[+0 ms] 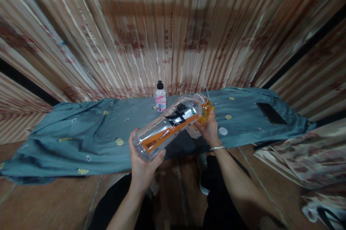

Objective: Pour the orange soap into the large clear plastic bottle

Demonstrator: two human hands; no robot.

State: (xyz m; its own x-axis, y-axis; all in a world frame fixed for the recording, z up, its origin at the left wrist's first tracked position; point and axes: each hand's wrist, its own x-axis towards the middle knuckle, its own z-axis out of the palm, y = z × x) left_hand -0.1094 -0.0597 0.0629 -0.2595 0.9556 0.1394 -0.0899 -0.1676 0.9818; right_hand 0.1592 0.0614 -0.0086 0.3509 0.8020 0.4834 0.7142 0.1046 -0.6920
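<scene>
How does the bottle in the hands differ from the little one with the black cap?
The big bottle is tilted, its base in the left hand; the small bottle stands upright on the cloth. The big bottle's label has an orange band, while the small bottle's is pink. Both have see-through bodies.

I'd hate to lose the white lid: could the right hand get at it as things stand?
Probably not directly: the white lid lies uncovered close by, but the right hand seems taken up by the amber container.
</scene>
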